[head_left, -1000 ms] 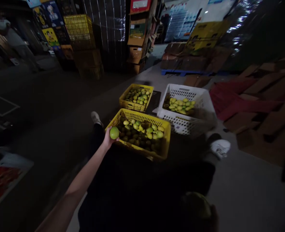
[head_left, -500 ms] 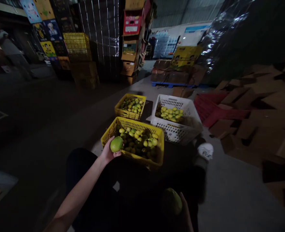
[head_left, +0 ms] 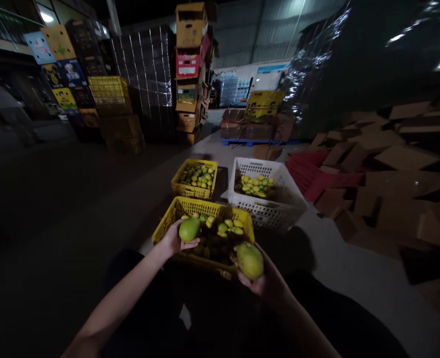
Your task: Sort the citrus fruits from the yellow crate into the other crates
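Observation:
My left hand (head_left: 175, 239) is closed around a green lemon (head_left: 189, 229), held over the left front part of the near yellow crate (head_left: 201, 256). A yellowish-green lemon (head_left: 250, 260) rests in the curled fingers of my right hand (head_left: 262, 283), at that crate's right front corner. Yellow and green lemons (head_left: 229, 227) lie inside the near crate, its lower part in shadow. Behind it stands a smaller yellow crate (head_left: 190, 192) of green and yellow lemons. To the right, a white crate (head_left: 268, 214) holds mostly yellow lemons (head_left: 257, 185).
A red crate (head_left: 322, 176) and a heap of flattened cardboard (head_left: 398, 194) lie on the right. Stacked boxes (head_left: 188, 64) and wrapped pallets (head_left: 145, 79) stand behind. At the far left is a person (head_left: 9, 107). My legs flank the near crate.
My right hand has risen from my lap with its lemon to the near crate's front corner. My left hand still holds its lemon, slightly farther right. The view has tilted up.

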`<state>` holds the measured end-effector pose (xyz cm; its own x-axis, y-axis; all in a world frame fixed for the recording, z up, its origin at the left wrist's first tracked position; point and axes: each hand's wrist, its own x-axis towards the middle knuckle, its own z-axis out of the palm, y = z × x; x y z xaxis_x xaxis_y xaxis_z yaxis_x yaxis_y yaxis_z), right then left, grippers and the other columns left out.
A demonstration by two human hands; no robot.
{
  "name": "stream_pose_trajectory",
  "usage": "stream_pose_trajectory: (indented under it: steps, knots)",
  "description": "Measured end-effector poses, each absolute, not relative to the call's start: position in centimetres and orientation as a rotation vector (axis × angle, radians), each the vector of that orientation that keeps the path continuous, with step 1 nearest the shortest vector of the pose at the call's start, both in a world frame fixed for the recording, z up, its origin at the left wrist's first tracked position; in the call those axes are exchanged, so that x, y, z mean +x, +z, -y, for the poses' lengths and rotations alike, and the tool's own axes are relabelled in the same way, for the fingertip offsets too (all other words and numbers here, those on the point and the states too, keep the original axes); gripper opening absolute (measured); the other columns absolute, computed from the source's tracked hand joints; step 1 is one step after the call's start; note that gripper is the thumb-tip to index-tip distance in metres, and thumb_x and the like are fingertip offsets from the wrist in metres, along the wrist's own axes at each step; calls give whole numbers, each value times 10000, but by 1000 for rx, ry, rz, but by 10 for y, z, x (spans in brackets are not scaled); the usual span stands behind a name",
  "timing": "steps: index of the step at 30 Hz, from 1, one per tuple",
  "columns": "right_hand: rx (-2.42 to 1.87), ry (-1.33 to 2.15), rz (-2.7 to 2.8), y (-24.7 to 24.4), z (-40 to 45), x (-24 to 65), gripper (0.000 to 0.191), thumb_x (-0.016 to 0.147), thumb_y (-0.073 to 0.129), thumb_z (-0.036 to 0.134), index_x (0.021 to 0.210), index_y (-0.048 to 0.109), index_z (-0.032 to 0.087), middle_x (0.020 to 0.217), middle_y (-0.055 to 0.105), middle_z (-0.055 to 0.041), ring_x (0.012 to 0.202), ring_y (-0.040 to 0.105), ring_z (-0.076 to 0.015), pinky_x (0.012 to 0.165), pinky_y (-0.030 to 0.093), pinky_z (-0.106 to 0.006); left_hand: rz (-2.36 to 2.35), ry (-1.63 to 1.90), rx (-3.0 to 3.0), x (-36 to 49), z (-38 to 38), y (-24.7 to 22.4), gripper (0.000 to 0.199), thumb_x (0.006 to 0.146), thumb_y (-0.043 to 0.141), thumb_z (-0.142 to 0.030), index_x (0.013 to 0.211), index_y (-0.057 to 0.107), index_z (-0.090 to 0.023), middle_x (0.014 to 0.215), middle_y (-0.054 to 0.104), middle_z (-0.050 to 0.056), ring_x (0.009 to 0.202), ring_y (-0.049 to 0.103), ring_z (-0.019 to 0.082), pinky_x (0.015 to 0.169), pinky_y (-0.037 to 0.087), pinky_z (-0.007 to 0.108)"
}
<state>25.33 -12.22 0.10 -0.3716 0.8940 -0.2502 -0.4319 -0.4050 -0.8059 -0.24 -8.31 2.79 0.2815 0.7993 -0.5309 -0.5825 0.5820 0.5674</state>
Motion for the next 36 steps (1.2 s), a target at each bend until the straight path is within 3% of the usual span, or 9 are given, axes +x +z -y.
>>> stream_pose_trajectory:
  steps: [4, 6, 9, 12, 16, 22, 30, 33, 36]
  knots:
    - [-762, 1978, 715, 27, 78, 240, 434, 783, 576, 612, 867, 655, 193, 654, 658, -53, 405, 451, -83, 393, 299, -203, -945, 872, 349, 18, 52, 30, 466, 856, 503, -515, 1035, 628, -103, 642, 682, 68, 413, 593, 148, 429, 495, 245]
    - [-704, 1999, 692, 27, 59, 235, 347, 768, 644, 525, 853, 646, 189, 663, 658, -39, 417, 445, -72, 396, 294, -191, -941, 878, 352, 27, 36, 22, 462, 879, 440, -512, 949, 638, -100, 593, 667, 75, 350, 536, 129, 371, 439, 222]
    - [-663, 1998, 625, 16, 31, 231, 253, 761, 685, 430, 815, 632, 189, 698, 658, -19, 407, 398, -52, 400, 302, -195, -909, 946, 279, 36, 18, 5, 505, 906, 338, -495, 852, 634, -89, 566, 652, 103, 321, 492, 114, 344, 403, 210]
    - [-709, 1995, 570, 6, 8, 232, 287, 799, 640, 469, 764, 621, 185, 671, 643, -16, 428, 431, -69, 410, 322, -211, -887, 941, 249, 39, 6, -5, 498, 898, 387, -514, 882, 633, -81, 624, 670, 109, 341, 509, 112, 333, 398, 206]
    - [-847, 2066, 576, -5, -15, 230, 406, 820, 566, 581, 797, 635, 182, 691, 660, -44, 538, 548, -123, 422, 336, -217, -872, 997, 176, 41, -7, -7, 420, 882, 492, -478, 1022, 608, -99, 664, 669, 59, 423, 579, 125, 393, 479, 215]
    - [-752, 2028, 650, -20, -34, 212, 361, 809, 580, 561, 829, 615, 202, 756, 675, -48, 589, 572, -149, 445, 377, -236, -863, 1063, 94, 49, -23, -2, 382, 932, 314, -218, 1193, 544, -62, 743, 693, 98, 566, 651, 144, 534, 548, 224]
    - [-760, 2019, 578, -11, -40, 199, 452, 871, 434, 618, 825, 636, 216, 659, 632, -9, 574, 574, -144, 476, 430, -247, -808, 1143, 2, 40, -26, 13, 404, 882, 458, -478, 1019, 592, -123, 647, 644, 44, 521, 615, 145, 483, 528, 231]
    - [-768, 2024, 516, -5, -38, 200, 422, 880, 455, 571, 813, 650, 203, 741, 681, -25, 654, 622, -147, 564, 488, -256, -748, 1158, -44, 32, -24, 9, 422, 909, 389, -448, 997, 599, -93, 670, 650, 75, 543, 622, 144, 500, 534, 228]
    - [-738, 2038, 567, -1, -36, 200, 389, 843, 522, 538, 936, 673, 192, 832, 713, -46, 660, 639, -161, 580, 509, -270, -687, 1231, -75, 29, -21, 8, 383, 921, 370, -374, 1011, 611, -92, 766, 680, 91, 667, 663, 163, 624, 567, 259]
